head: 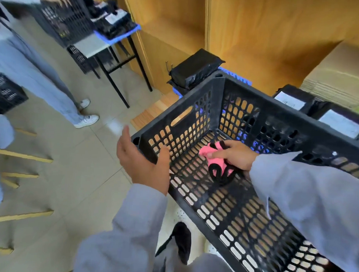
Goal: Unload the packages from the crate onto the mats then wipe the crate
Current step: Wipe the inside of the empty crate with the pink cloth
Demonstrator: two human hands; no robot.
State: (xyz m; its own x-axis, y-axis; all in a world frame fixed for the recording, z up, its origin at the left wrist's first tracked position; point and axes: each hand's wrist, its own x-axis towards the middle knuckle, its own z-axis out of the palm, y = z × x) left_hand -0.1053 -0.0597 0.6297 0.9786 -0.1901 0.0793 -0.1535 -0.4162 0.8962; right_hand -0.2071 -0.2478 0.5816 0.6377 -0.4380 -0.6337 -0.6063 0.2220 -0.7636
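Note:
A black perforated plastic crate [212,100] fills the right half of the view, with no packages inside. My right hand [233,155] is down in the crate, shut on a pink cloth with black trim [218,164] that presses on the crate floor near the far corner. My left hand [141,161] hovers at the crate's near left corner, fingers apart, its thumb at the rim, holding nothing. Black packages [195,68] lie on a blue mat [240,79] behind the crate, and more with white labels [292,102] lie to the right.
Another person in light grey clothes and white shoes [86,120] stands at the left by a small table [96,47] carrying a black crate and packages on a blue mat. Wooden cabinets [259,37] rise behind. A black crate [7,95] sits at the far left.

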